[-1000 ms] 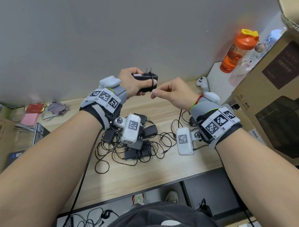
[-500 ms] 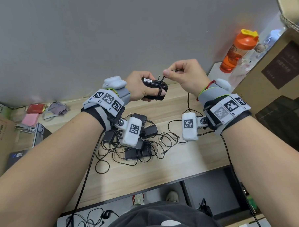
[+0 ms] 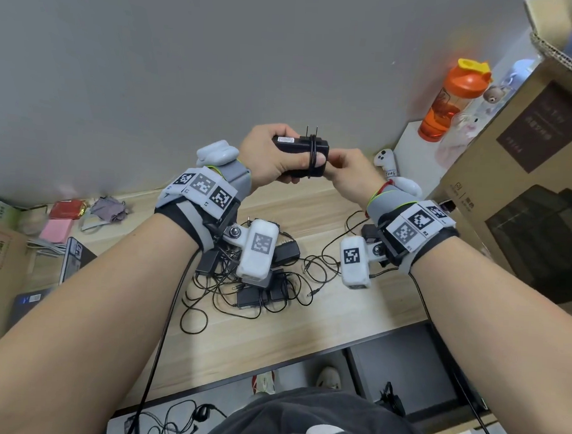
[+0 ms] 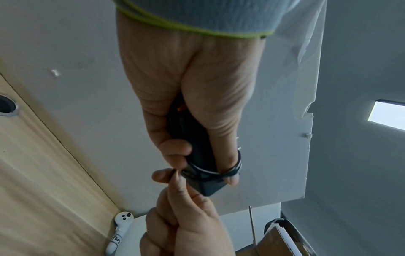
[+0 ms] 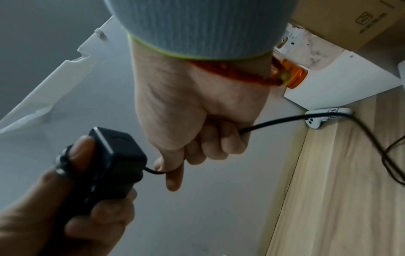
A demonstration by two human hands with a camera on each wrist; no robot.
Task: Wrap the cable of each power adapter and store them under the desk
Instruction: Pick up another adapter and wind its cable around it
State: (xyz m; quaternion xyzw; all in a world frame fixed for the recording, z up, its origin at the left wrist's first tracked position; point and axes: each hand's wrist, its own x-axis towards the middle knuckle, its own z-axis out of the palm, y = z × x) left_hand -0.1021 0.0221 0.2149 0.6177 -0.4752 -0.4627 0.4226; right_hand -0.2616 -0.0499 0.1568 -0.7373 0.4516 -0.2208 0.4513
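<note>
The left hand [image 3: 274, 157] grips the adapter [image 3: 300, 148] steady — thumb pinning the turns — while the right hand [image 3: 349, 173] beside it pinches the cable [image 5: 285, 121] taut.

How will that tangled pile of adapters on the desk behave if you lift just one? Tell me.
Others would probably drag along: in the pile of adapters, thin floppy cables loop over one another. The bricks look compact and light; the left hand holds a similar adapter in an easy one-handed grip. Loose plug ends may snag.
</note>
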